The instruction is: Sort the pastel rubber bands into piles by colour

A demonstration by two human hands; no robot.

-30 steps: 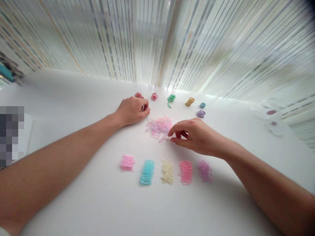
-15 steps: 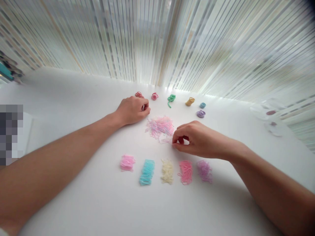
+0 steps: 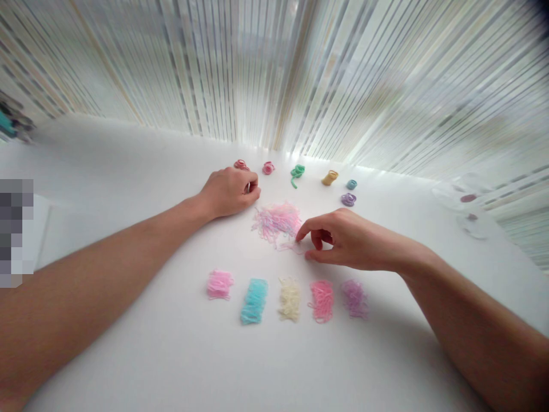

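Note:
A loose pile of pastel rubber bands (image 3: 278, 220), pink and lilac, lies in the middle of the white table. My right hand (image 3: 338, 239) is at its right edge, thumb and index finger apart, the index tip by a few stray bands. Left of the pile my left hand (image 3: 231, 191) rests curled on the table; whatever its fingers may hold is hidden. Nearer me lie sorted bunches in a row: light pink bands (image 3: 220, 285), blue bands (image 3: 254, 301), cream bands (image 3: 290, 299), coral pink bands (image 3: 321, 301) and purple bands (image 3: 355, 298).
Along the back are small coils: red (image 3: 241, 164), partly behind my left hand, pink (image 3: 268, 167), green (image 3: 297, 173), yellow (image 3: 330, 178), blue (image 3: 351, 184) and purple (image 3: 349, 199). Clear round items (image 3: 472, 226) stand far right. A string curtain (image 3: 274, 74) hangs behind.
My right hand's thumb and index finger have parted, and the index has reached left toward the stray bands. My left hand stays in place. The view has shifted slightly.

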